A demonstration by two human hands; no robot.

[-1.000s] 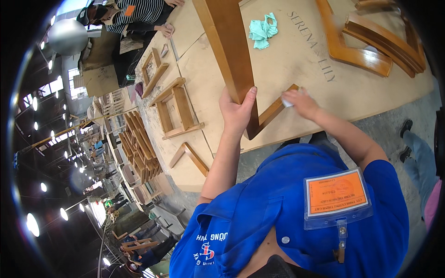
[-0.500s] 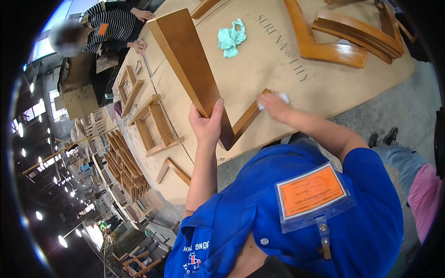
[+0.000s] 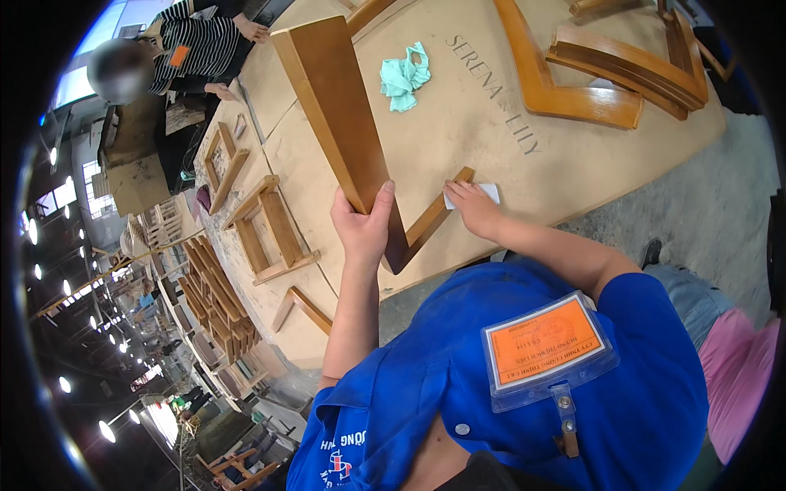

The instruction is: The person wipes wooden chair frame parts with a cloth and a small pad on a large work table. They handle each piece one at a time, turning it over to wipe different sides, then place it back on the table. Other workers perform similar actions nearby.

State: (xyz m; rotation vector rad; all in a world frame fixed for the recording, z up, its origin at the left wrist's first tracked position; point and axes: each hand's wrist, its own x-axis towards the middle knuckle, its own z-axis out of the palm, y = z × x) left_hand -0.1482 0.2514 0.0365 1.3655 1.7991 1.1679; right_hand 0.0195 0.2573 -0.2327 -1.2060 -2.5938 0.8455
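An angled, brown-stained wooden furniture part (image 3: pixel 336 106) rests with its corner close to the table's near edge, its wide arm rising toward the far left. My left hand (image 3: pixel 362 221) is closed around that wide arm, low down near the corner. Against the narrower arm lies my right hand (image 3: pixel 477 211), fingers over its upper part and pressing a thin white sheet (image 3: pixel 491 193) to it. Most of the sheet under the fingers is hidden. Farther off on the table sits a crumpled mint-green cloth (image 3: pixel 404 76).
Curved and angled wooden parts (image 3: pixel 585 102) are piled at the far right of the brown-covered table (image 3: pixel 573 159). Small wooden frames (image 3: pixel 282 225) lie to the left. A person in a striped shirt (image 3: pixel 196 49) stands at the far left; someone in pink (image 3: pixel 741 380) is at the right.
My right hand, blurred before, has slid a little down the narrow arm toward the corner, and more of the white sheet shows. My left hand keeps its hold.
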